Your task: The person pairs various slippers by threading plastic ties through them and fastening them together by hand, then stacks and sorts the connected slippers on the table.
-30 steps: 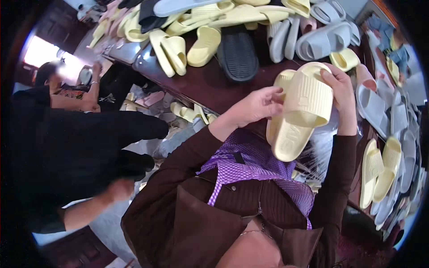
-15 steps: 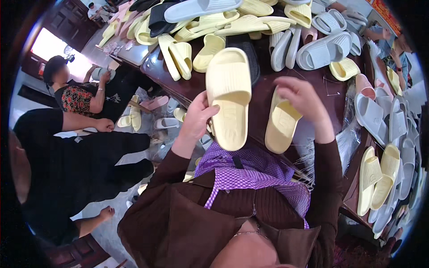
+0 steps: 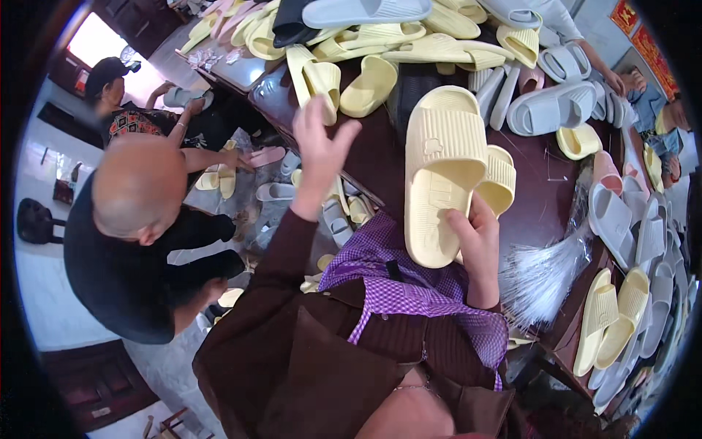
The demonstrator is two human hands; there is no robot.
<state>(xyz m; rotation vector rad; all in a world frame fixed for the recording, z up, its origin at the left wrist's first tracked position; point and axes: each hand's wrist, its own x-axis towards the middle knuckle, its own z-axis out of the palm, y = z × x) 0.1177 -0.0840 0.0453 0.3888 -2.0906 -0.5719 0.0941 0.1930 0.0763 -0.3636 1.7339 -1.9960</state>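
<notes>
Right hand (image 3: 479, 245) grips the stacked pale yellow slippers (image 3: 442, 172) over the dark table (image 3: 545, 208); left hand (image 3: 322, 150) lifted, fingers spread, empty.

Two pale yellow slide sandals, stacked sole to sole.

The front sandal (image 3: 441, 175) shows its ribbed footbed and a broad strap with a small raised emblem; it stands almost upright, toe end upward, heel end low. The second sandal (image 3: 497, 179) lies directly behind it, touching, and only its ribbed strap appears at the right side. Both are raised above the dark brown surface (image 3: 537, 205).
</notes>
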